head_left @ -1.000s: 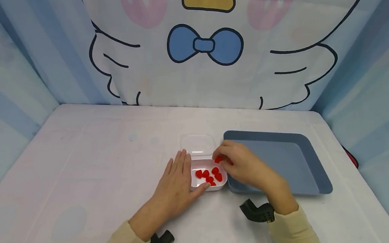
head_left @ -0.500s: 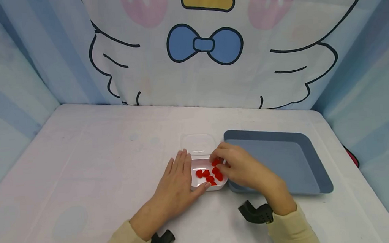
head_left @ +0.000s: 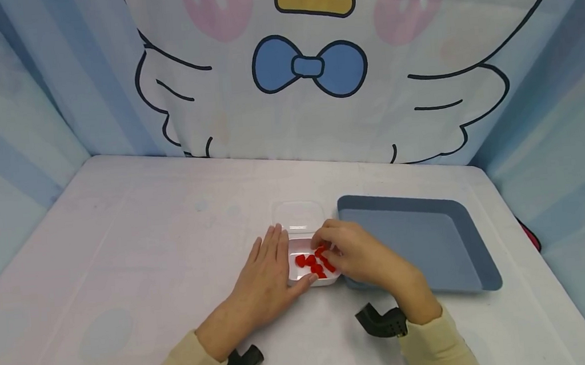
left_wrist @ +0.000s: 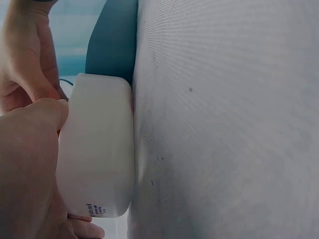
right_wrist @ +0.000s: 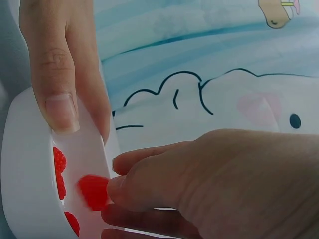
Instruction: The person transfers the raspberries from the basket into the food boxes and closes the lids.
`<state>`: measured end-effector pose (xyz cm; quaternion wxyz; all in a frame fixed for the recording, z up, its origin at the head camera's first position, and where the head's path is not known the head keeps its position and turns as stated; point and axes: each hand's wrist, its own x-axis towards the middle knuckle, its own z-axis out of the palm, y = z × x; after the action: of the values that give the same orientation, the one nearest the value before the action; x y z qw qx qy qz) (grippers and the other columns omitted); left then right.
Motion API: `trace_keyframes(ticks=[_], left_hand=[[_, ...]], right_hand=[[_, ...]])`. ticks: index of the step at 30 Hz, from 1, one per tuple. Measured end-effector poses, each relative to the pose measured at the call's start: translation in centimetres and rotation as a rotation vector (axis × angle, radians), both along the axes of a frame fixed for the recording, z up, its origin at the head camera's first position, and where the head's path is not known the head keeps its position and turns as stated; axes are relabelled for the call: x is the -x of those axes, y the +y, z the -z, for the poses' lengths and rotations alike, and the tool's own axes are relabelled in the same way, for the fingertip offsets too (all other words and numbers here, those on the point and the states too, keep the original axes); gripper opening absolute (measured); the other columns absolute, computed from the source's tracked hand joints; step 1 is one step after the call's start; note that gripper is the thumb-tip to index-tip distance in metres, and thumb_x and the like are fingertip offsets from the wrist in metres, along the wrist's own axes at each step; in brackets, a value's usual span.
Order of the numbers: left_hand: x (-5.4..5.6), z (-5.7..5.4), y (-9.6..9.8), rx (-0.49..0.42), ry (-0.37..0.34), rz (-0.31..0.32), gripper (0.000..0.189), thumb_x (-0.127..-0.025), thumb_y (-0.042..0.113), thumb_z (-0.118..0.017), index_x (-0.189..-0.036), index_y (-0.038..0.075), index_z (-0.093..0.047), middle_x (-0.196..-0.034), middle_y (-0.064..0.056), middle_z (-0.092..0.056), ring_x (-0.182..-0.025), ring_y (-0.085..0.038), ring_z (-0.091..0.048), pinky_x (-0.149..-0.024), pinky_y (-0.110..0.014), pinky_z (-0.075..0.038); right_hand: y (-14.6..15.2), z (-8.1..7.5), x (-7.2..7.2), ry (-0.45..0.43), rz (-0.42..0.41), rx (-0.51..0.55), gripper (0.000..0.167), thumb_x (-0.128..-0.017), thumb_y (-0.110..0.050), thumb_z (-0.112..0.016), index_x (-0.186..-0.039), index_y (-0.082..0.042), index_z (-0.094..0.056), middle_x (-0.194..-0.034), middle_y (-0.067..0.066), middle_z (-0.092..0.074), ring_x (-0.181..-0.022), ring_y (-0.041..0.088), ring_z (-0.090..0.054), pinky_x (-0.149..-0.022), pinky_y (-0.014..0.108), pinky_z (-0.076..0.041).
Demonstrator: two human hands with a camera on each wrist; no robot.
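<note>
Right wrist — right fingers [right_wrist: 132, 191] partly hide a blurred berry [right_wrist: 92, 192].

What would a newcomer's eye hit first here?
Probably the bright red raspberry-like pieces in the small white box, framed by the left hand at its left side and the right hand, which pinches one piece. Then the big blue bow tie printed on the backdrop behind the table, and the blue-grey tray to the right of the box.
</note>
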<state>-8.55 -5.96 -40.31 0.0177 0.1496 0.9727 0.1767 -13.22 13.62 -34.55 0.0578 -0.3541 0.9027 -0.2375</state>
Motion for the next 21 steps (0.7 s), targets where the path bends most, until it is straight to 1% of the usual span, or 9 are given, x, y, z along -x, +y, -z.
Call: trace_keyframes(ticks=[4, 7, 9, 12, 15, 19, 21], left_hand=[[0.0, 0.0, 0.1, 0.002, -0.005, 0.003, 0.097, -0.091, 0.065, -0.054, -0.154, -0.003, -0.024, -0.162, -0.020, -0.025, -0.152, -0.035, -0.021, -0.124, -0.053, -0.019], [0.0, 0.0, 0.1, 0.008, -0.020, -0.002, 0.098, -0.090, 0.065, -0.054, -0.155, -0.001, -0.023, -0.163, -0.019, -0.024, -0.153, -0.034, -0.020, -0.124, -0.052, -0.018], [0.0, 0.0, 0.2, 0.015, -0.027, -0.005, 0.098, -0.090, 0.066, -0.053, -0.155, -0.001, -0.021, -0.163, -0.018, -0.023, -0.153, -0.034, -0.019, -0.124, -0.052, -0.017], [0.0, 0.0, 0.2, 0.015, -0.026, -0.007, 0.098, -0.090, 0.066, -0.053, -0.155, -0.001, -0.021, -0.163, -0.018, -0.024, -0.153, -0.034, -0.019, -0.124, -0.052, -0.017], [0.0, -0.1, 0.2, 0.015, -0.027, -0.006, 0.098, -0.091, 0.066, -0.053, -0.155, -0.001, -0.021, -0.163, -0.018, -0.024, -0.153, -0.034, -0.019, -0.124, -0.052, -0.017], [0.0, -0.2, 0.1, 0.017, -0.028, -0.005, 0.098, -0.091, 0.066, -0.053, -0.155, -0.001, -0.021, -0.163, -0.018, -0.024, -0.153, -0.033, -0.019, -0.124, -0.051, -0.017], [0.0, -0.2, 0.1, 0.016, -0.031, -0.005, 0.098, -0.091, 0.066, -0.053, -0.155, -0.001, -0.021, -0.163, -0.018, -0.023, -0.153, -0.034, -0.018, -0.124, -0.052, -0.017]], right_hand=[[0.3, 0.0, 0.1, -0.022, 0.005, 0.016, 0.018, -0.087, 0.003, -0.068, -0.104, -0.004, -0.071, -0.100, 0.007, -0.068, -0.087, 0.015, -0.062, -0.077, 0.026, -0.058], [0.8, -0.2, 0.2, -0.038, 0.033, 0.045, 0.018, -0.088, 0.002, -0.068, -0.105, -0.003, -0.070, -0.101, 0.007, -0.068, -0.089, 0.015, -0.063, -0.076, 0.024, -0.057], [1.1, -0.4, 0.4, -0.037, 0.060, 0.060, 0.018, -0.088, 0.002, -0.067, -0.105, -0.003, -0.070, -0.101, 0.007, -0.067, -0.088, 0.015, -0.062, -0.076, 0.025, -0.057], [1.6, -0.7, 0.6, -0.019, 0.102, 0.072, 0.016, -0.089, 0.001, -0.066, -0.104, -0.003, -0.070, -0.099, 0.006, -0.065, -0.086, 0.015, -0.060, -0.077, 0.028, -0.058], [2.2, -0.7, 0.8, -0.001, 0.154, 0.076, 0.014, -0.090, -0.001, -0.066, -0.102, -0.004, -0.071, -0.098, 0.004, -0.065, -0.087, 0.016, -0.061, -0.079, 0.034, -0.059], [2.9, -0.6, 1.1, 0.006, 0.216, 0.068, 0.014, -0.091, -0.003, -0.066, -0.104, -0.003, -0.070, -0.103, 0.007, -0.065, -0.092, 0.020, -0.063, -0.082, 0.039, -0.060], [3.2, -0.6, 1.3, 0.002, 0.243, 0.059, 0.014, -0.092, -0.003, -0.065, -0.105, -0.003, -0.070, -0.104, 0.008, -0.065, -0.093, 0.022, -0.064, -0.082, 0.040, -0.060]])
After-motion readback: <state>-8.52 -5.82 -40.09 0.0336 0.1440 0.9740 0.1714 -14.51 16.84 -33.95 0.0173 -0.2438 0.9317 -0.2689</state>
